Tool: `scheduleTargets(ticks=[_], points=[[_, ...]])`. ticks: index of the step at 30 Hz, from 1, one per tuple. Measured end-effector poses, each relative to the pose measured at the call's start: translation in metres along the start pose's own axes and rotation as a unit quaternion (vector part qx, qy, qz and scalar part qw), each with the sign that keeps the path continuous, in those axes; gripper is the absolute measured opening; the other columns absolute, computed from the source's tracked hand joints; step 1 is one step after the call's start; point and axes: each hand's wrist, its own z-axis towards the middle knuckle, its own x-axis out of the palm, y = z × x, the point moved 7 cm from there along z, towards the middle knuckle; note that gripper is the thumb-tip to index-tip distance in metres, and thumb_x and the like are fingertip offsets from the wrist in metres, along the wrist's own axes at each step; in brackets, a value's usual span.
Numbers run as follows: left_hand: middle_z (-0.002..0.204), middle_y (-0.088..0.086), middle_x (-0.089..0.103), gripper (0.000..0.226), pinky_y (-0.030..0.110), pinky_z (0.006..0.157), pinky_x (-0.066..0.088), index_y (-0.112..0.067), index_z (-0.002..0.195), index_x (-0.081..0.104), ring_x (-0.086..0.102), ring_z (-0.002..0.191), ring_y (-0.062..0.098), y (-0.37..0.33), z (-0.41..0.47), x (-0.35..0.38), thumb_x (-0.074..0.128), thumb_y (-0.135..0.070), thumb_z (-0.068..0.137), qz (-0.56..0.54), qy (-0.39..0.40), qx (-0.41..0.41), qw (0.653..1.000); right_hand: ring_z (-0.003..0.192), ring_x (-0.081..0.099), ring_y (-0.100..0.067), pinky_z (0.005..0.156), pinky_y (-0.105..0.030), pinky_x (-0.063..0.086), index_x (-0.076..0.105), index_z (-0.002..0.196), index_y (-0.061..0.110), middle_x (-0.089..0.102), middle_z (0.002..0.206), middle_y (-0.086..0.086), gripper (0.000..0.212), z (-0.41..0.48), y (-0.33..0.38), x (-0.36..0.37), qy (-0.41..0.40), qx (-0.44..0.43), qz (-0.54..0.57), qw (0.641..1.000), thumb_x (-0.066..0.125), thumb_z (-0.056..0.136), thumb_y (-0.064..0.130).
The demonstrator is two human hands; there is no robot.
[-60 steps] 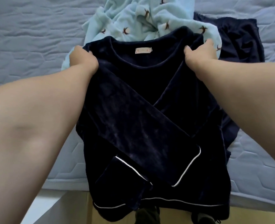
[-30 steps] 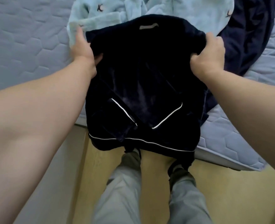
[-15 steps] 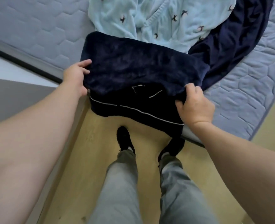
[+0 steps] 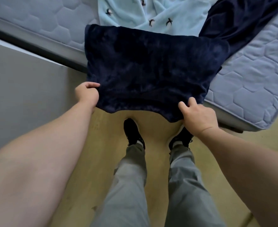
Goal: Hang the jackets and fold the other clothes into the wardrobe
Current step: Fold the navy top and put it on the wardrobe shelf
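Both hands hold one folded navy fleece top (image 4: 151, 68), one at each near corner.

Left hand (image 4: 86, 94): fingers curled over the near-left corner, gripping the edge.

Right hand (image 4: 198, 117): thumb and fingers pinch the near-right corner, knuckles toward the camera.

The top is stretched between the two hands as a broad, doubled rectangle. Its far part lies over the corner of the bed (image 4: 249, 79), past the hands. Its near edge sags slightly between them, off the mattress and above the wooden floor (image 4: 102, 128).

Beyond the top, farther from the hands, a light blue garment (image 4: 151, 12) with small dark motifs lies crumpled on the bed, touching the top's far edge. To the right of that, beyond the right hand, a second dark navy garment (image 4: 243, 18) is spread across the quilted mattress.

Below the hands are two black shoes (image 4: 132, 131) and grey trouser legs (image 4: 130, 177), planted on the floor.
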Motion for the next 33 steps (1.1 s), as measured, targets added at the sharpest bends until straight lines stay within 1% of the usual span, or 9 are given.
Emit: scheduleTargets(ticks=[5, 9, 12, 14, 16, 18, 22, 28, 33], points=[[0.091, -0.008, 0.069, 0.035, 0.016, 0.064, 0.046, -0.031, 0.078, 0.068, 0.065, 0.093, 0.014, -0.004, 0.004, 0.018, 0.066, 0.004, 0.074, 0.028, 0.060, 0.002, 0.998, 0.079, 0.042, -0.029, 0.055, -0.038, 0.036, 0.041, 0.117, 0.014, 0.034, 0.109, -0.009, 0.034, 0.014, -0.002, 0.011, 0.057, 0.071, 0.081, 0.993, 0.053, 0.087, 0.005], [0.111, -0.002, 0.067, 0.029, 0.025, 0.079, 0.051, -0.028, 0.094, 0.067, 0.062, 0.105, 0.019, -0.037, 0.008, 0.025, 0.071, -0.006, 0.075, 0.073, 0.068, 0.038, 0.994, 0.087, 0.054, -0.034, 0.064, -0.039, 0.042, 0.047, 0.116, 0.016, 0.043, 0.116, -0.008, 0.023, 0.023, -0.013, -0.005, 0.032, 0.114, 0.163, 0.979, 0.049, 0.095, 0.025], [0.131, 0.004, 0.058, 0.036, 0.028, 0.100, 0.046, -0.022, 0.115, 0.062, 0.058, 0.118, 0.024, -0.070, 0.011, 0.025, 0.070, -0.012, 0.080, 0.140, 0.030, 0.065, 0.987, 0.087, 0.049, -0.031, 0.072, -0.040, 0.038, 0.048, 0.106, 0.018, 0.046, 0.113, -0.007, 0.023, 0.032, -0.034, -0.026, -0.065, 0.221, 0.308, 0.923, 0.047, 0.095, 0.038], [0.137, 0.006, 0.053, 0.040, 0.028, 0.100, 0.042, -0.019, 0.123, 0.057, 0.055, 0.121, 0.026, -0.090, 0.010, 0.024, 0.063, -0.013, 0.084, 0.187, 0.003, 0.090, 0.978, 0.097, 0.052, -0.030, 0.081, -0.040, 0.040, 0.046, 0.108, 0.018, 0.046, 0.117, -0.006, 0.029, 0.038, -0.051, -0.036, -0.127, 0.290, 0.383, 0.868, 0.053, 0.092, 0.042], [0.139, 0.008, 0.047, 0.043, 0.031, 0.101, 0.041, -0.016, 0.127, 0.052, 0.054, 0.121, 0.029, -0.111, 0.008, 0.027, 0.058, -0.011, 0.085, 0.238, -0.011, 0.140, 0.961, 0.112, 0.050, -0.030, 0.094, -0.040, 0.039, 0.045, 0.116, 0.017, 0.044, 0.124, -0.006, 0.035, 0.047, -0.069, -0.045, -0.172, 0.328, 0.394, 0.841, 0.056, 0.087, 0.035], [0.141, 0.010, 0.043, 0.048, 0.035, 0.106, 0.040, -0.015, 0.131, 0.049, 0.051, 0.124, 0.031, -0.131, 0.006, 0.034, 0.058, -0.007, 0.084, 0.289, -0.007, 0.202, 0.936, 0.122, 0.043, -0.029, 0.102, -0.039, 0.034, 0.043, 0.122, 0.017, 0.040, 0.131, -0.007, 0.044, 0.058, -0.083, -0.056, -0.186, 0.340, 0.352, 0.852, 0.058, 0.082, 0.028], [0.145, 0.013, 0.041, 0.056, 0.043, 0.111, 0.038, -0.012, 0.138, 0.047, 0.043, 0.133, 0.034, -0.172, 0.005, 0.051, 0.056, -0.002, 0.084, 0.388, 0.007, 0.286, 0.876, 0.132, 0.035, -0.032, 0.107, -0.044, 0.029, 0.037, 0.137, 0.017, 0.033, 0.146, -0.008, 0.063, 0.092, -0.097, -0.080, -0.165, 0.284, 0.247, 0.912, 0.060, 0.079, 0.023], [0.132, 0.016, 0.049, 0.044, 0.054, 0.100, 0.044, -0.010, 0.125, 0.051, 0.043, 0.128, 0.040, -0.211, 0.003, 0.067, 0.054, 0.000, 0.082, 0.534, 0.027, 0.311, 0.785, 0.143, 0.026, -0.030, 0.113, -0.049, 0.024, 0.026, 0.151, 0.020, 0.035, 0.153, -0.006, 0.086, 0.138, -0.106, -0.107, -0.082, 0.090, 0.159, 0.980, 0.067, 0.075, 0.022], [0.145, 0.017, 0.045, 0.074, 0.049, 0.106, 0.041, -0.022, 0.147, 0.037, 0.042, 0.135, 0.039, -0.224, 0.027, 0.085, 0.059, -0.006, 0.078, 0.581, 0.096, 0.291, 0.754, 0.132, 0.042, -0.033, 0.107, -0.049, 0.029, 0.019, 0.153, 0.027, 0.050, 0.139, -0.007, 0.088, 0.180, -0.112, -0.103, 0.066, 0.062, 0.143, 0.986, 0.060, 0.077, 0.018]])
